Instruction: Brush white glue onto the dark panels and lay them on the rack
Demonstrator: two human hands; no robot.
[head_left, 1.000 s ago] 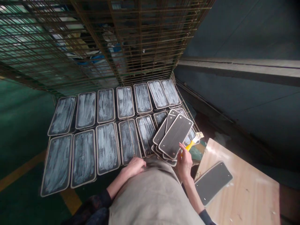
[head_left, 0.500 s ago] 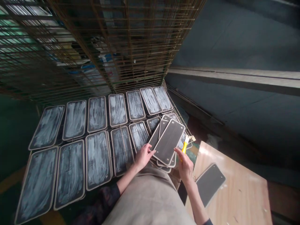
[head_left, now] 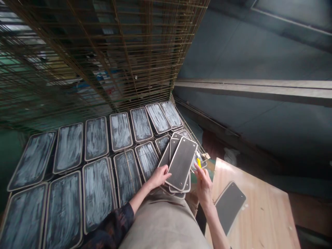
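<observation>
In front of my waist lies a stack of dark rectangular boards with pale rims, rounded corners and small holes near the ends. My left hand [head_left: 160, 176] is closed on the lower left edge of the top board [head_left: 181, 164]. My right hand [head_left: 204, 185] grips a yellow-handled brush [head_left: 199, 162] at the stack's right side; its fingers are curled round the handle. The brush's far end is hard to make out against the rack. White streaks cover the boards laid out in two rows to the left, such as a near board [head_left: 98, 193].
The streaked boards lie on a wire rack [head_left: 129, 173]. Raised wire grids [head_left: 145, 45] stand behind them. At right, a wooden table [head_left: 261, 214] holds one plain dark board [head_left: 230, 207]. A grey wall [head_left: 246, 114] with a pale ledge runs along the right.
My view has shifted, so the rack appears farther left and lower. The top board has turned slightly more upright. My left hand stays at its edge, and the right still holds the brush.
</observation>
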